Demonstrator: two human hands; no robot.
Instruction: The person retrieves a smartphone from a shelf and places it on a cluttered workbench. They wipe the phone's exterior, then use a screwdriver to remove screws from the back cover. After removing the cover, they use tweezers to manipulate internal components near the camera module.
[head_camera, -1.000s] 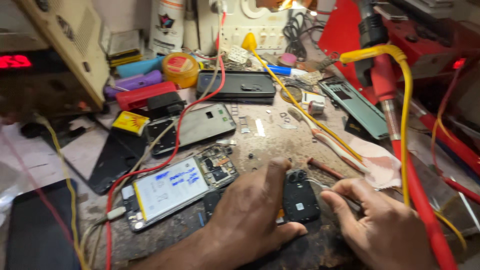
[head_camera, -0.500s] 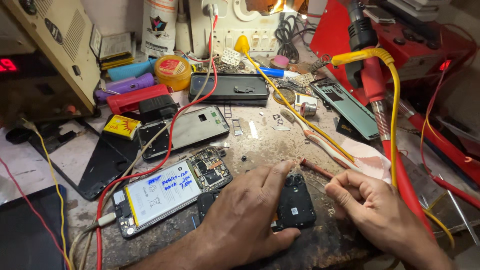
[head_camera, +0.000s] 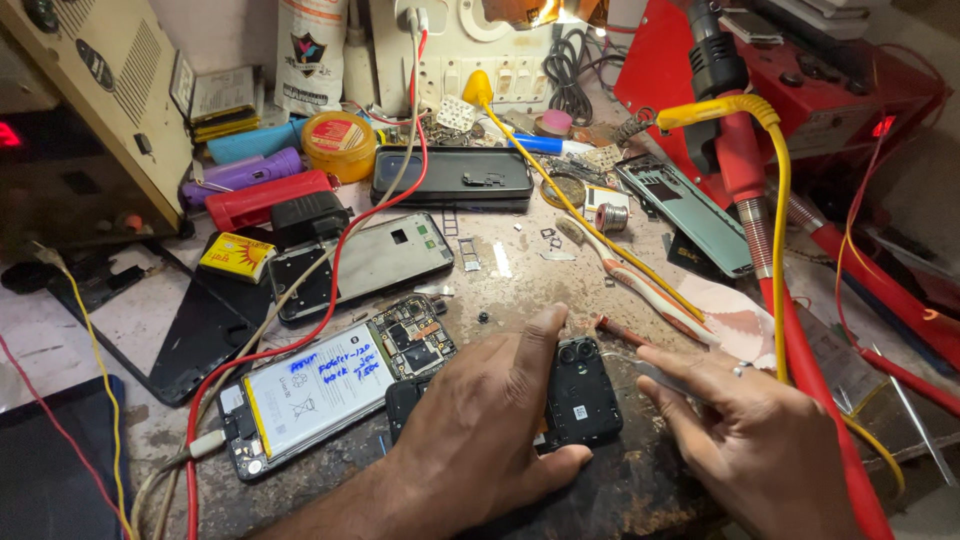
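A small black phone body (head_camera: 582, 395) with a camera cluster at its top lies on the worn bench. My left hand (head_camera: 480, 440) grips it, thumb along its left edge and fingers curled under its lower edge. My right hand (head_camera: 765, 445) is just to the right of it, fingers stretched towards the phone's right side, with a ring on one finger. Something thin and grey shows blurred under those fingers; I cannot make out whether the hand holds it. A red-handled tool (head_camera: 618, 328) lies on the bench just above them.
An opened phone with a white battery (head_camera: 320, 390) lies to the left, a grey phone frame (head_camera: 370, 262) and a black tray (head_camera: 450, 180) behind. A red cable (head_camera: 345, 240) and a yellow cable (head_camera: 778, 240) cross the bench. A red station (head_camera: 800, 80) stands at the right.
My right hand has uncurled from a pinch and its fingers now reach out flat towards the phone body. My left hand still holds the phone body, thumb shifted up its edge.
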